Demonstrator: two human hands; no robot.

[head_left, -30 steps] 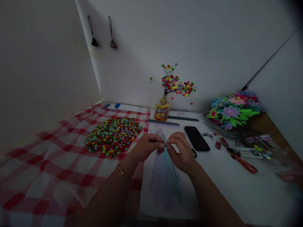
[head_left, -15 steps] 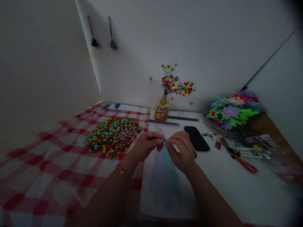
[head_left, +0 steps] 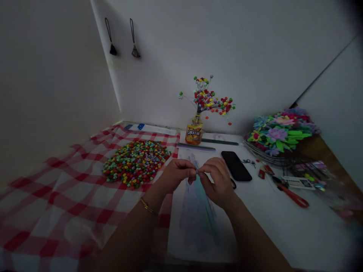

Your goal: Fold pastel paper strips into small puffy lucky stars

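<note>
My left hand (head_left: 176, 174) and my right hand (head_left: 216, 180) meet fingertip to fingertip over the table, both pinching the upper end of a thin pale blue paper strip (head_left: 205, 204). The strip trails down and toward me from the pinch. Under the hands lies a clear packet of pastel paper strips (head_left: 195, 221) on white paper. A gold bracelet (head_left: 148, 206) circles my left wrist. A heap of small coloured folded paper stars (head_left: 136, 162) lies to the left on the red checked cloth (head_left: 56, 196).
A yellow-labelled jar (head_left: 194, 133) holds a spray of coloured stars on wires by the wall. A black phone (head_left: 236, 165) lies right of my hands. Further right are a basket of paper flowers (head_left: 279, 134), red-handled scissors (head_left: 293, 195) and small clutter. Two tassels hang on the wall.
Both hands stay together at the strip's top, with only small finger movements; they rose slightly and came back down. The strip's tail shifted a little.
</note>
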